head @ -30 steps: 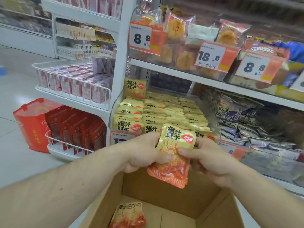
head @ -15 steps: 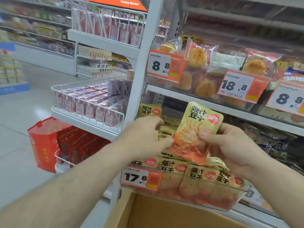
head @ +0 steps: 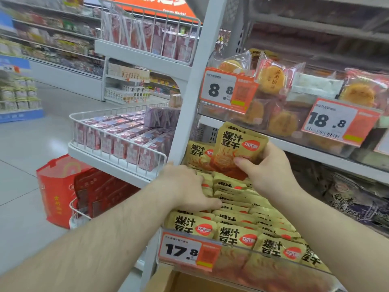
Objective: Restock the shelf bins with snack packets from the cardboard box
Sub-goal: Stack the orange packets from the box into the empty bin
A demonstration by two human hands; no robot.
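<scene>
Lifted clear of the cardboard box (head: 168, 281), both hands are now reaching into the bin (head: 273, 262): my right grip (head: 265, 169) is pinching the upright tofu packet (head: 237, 150) above the back rows, while my left hand (head: 189, 186) is pressing flat on the stacked packets (head: 235, 209).

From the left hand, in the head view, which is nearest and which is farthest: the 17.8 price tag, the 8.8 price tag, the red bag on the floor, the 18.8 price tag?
1. 17.8 price tag: just below the left hand, on the bin front.
2. 8.8 price tag: above, on the upper shelf.
3. Red bag: far left, down on the floor.
4. 18.8 price tag: far right, upper shelf.
</scene>
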